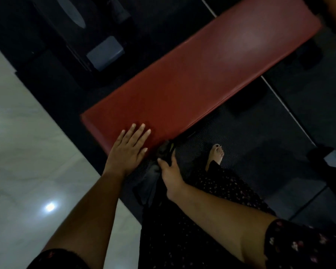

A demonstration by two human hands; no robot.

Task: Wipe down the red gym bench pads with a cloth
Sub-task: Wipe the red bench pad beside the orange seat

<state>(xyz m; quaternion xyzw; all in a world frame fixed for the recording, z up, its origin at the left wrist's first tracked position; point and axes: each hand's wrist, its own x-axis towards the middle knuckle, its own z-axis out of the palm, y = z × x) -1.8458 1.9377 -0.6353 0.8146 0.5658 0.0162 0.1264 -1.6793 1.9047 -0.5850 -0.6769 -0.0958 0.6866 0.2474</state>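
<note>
The long red bench pad point(198, 74) runs diagonally from the lower left to the upper right. My left hand point(127, 150) lies flat with straight fingers on the pad's near end. My right hand point(170, 172) sits just below the pad's near corner and grips a dark cloth point(164, 151) that hangs down beside the bench. The cloth is dim and partly hidden by my hand.
Dark rubber mats point(260, 148) cover the floor under and right of the bench. Pale glossy tiles point(17, 152) lie to the left. Black gym equipment with a grey block point(105, 52) stands beyond the bench. My bare foot point(216, 155) is on the mat.
</note>
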